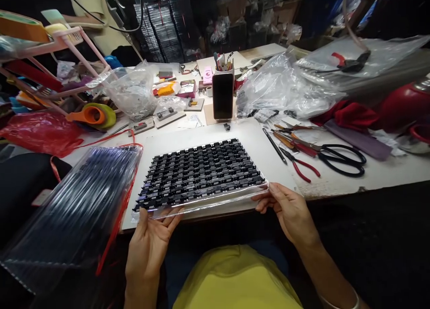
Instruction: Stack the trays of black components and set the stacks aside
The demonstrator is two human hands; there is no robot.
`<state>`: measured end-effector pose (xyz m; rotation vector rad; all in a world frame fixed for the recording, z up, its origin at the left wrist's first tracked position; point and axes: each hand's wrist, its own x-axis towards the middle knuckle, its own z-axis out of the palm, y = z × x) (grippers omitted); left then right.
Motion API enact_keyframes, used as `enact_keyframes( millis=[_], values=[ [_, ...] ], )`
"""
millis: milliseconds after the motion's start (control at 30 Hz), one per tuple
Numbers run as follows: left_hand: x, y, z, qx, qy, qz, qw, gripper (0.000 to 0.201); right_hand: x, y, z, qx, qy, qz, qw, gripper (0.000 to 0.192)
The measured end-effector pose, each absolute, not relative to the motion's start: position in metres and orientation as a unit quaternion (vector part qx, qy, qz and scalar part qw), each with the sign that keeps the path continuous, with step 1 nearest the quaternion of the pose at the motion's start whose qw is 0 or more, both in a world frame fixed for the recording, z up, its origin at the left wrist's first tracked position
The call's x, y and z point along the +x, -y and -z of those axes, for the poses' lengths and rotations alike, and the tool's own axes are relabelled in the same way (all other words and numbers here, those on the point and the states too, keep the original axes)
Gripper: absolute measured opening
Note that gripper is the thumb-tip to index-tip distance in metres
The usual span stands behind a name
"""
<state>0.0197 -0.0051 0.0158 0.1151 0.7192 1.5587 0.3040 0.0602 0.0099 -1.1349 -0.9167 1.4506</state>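
A clear plastic tray (201,201) filled with rows of small black parts (201,170) lies across the white work board (174,136), its near edge raised over the table's front edge. My left hand (152,233) grips the near left corner, thumb on top and fingers beneath. At the near right corner, my right hand (289,210) pinches the tray's rim between thumb and fingers. One loose small black part (227,126) sits on the board beyond the tray.
Stacked clear trays (77,201) with a red ribbon stand at left. To the right lie black-handled scissors (341,159), red-handled pliers (302,165) and a black pen (273,145). A phone (223,96) stands upright behind, near plastic bags (282,85). Another person's arm (82,20) shows at upper left.
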Motion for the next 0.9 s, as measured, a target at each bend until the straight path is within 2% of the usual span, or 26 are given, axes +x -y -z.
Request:
enact_keyframes(
  millis=[167, 400, 700, 900],
  values=[
    [0.032, 0.002, -0.03, 0.03, -0.379, -0.713, 0.589, 0.025, 0.305, -0.061, -0.012, -0.478, 0.388, -0.591, 0.52, 0.031],
    [0.033, 0.002, -0.031, 0.051, -0.39, -0.713, 0.581, 0.015, 0.303, -0.064, -0.013, -0.494, 0.374, -0.581, 0.528, 0.031],
    [0.039, 0.001, -0.037, 0.105, -0.396, -0.707, 0.576, 0.043, 0.298, -0.065, -0.016, -0.545, 0.35, -0.558, 0.518, 0.037],
    [0.038, 0.001, -0.038, 0.122, -0.382, -0.709, 0.581, 0.039, 0.298, -0.068, -0.015, -0.579, 0.331, -0.538, 0.515, 0.039]
  ],
)
